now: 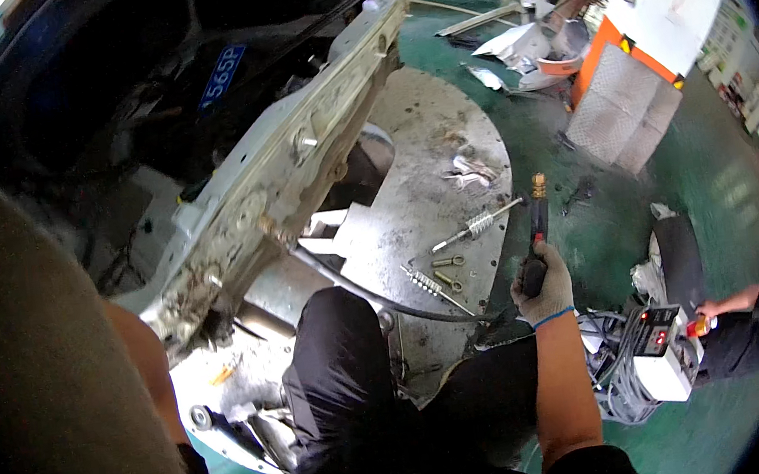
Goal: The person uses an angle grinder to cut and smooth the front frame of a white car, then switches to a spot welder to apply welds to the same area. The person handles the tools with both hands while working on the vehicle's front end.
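My right hand (549,288), in a pale knitted glove with a blue cuff, is closed around the black handle of a welding gun (538,222). The gun points away from me and ends in a brass-coloured tip (538,184), which touches nothing. On the left my bare forearm (143,367) is raised. A large blurred grey-brown shape (48,368) fills the left edge beside it, perhaps my gloved left hand very close; no fingers can be made out. Ahead lies a car body's bare, scuffed metal rail (293,139).
On the round metal plate (407,150) lie two spring-wound rods (481,223), small metal fittings (448,263) and crumpled white scraps (470,170). A black cable (416,313) crosses it. At right stands a white machine (665,364) with coiled cables, touched by another person's hand (733,302).
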{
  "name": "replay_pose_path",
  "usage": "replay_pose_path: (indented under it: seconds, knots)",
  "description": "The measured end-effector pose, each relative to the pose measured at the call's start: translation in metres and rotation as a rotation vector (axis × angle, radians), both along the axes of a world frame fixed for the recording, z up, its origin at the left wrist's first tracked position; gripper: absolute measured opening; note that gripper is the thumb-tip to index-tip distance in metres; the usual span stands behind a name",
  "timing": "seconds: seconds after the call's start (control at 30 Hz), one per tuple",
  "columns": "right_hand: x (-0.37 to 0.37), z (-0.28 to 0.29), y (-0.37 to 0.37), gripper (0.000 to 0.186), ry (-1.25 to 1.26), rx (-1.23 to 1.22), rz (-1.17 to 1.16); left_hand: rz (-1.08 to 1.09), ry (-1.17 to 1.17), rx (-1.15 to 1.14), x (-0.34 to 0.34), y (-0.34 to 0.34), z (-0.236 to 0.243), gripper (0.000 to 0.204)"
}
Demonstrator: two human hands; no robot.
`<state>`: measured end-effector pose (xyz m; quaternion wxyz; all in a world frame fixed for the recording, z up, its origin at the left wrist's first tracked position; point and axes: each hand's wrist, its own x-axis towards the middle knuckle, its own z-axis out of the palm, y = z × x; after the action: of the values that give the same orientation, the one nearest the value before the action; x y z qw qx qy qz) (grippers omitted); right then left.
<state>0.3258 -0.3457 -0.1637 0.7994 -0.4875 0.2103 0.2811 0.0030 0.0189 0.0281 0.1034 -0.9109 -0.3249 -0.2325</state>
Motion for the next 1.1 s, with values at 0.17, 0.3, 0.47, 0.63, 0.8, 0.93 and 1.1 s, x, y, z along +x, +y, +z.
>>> replay_pose_path:
  seconds: [0.17,0.3,0.47,0.63,0.8,0.93,1.1]
  knots:
    - [0.003,-0.011,0.009,0.021,-0.11,-0.03,0.004,0.003,0.029,0.001,0.014,-0.003,-0.026,0.045]
    - [0.015,0.034,-0.021,0.023,-0.161,0.054,-0.001,0.008,-0.048,0.1,0.015,-0.022,-0.007,0.046]
    - [-0.014,0.019,-0.097,0.024,-0.075,-0.182,-0.06,-0.017,-0.105,-0.021,0.003,-0.008,-0.034,0.047]
    - [-0.049,0.0,-0.015,0.021,-0.038,0.055,-0.058,-0.005,-0.082,0.198,0.025,-0.013,-0.011,0.048]
    - [-0.033,0.008,-0.04,0.024,-0.065,-0.107,-0.004,-0.025,-0.112,0.112,0.013,-0.004,-0.027,0.049]
    - [-0.009,-0.009,-0.019,0.023,-0.023,-0.017,0.039,0.007,-0.152,0.133,0.027,-0.015,-0.038,0.05]
    - [-0.022,0.029,-0.005,0.017,-0.037,-0.02,-0.009,0.003,-0.19,0.15,0.04,-0.015,-0.049,0.052]
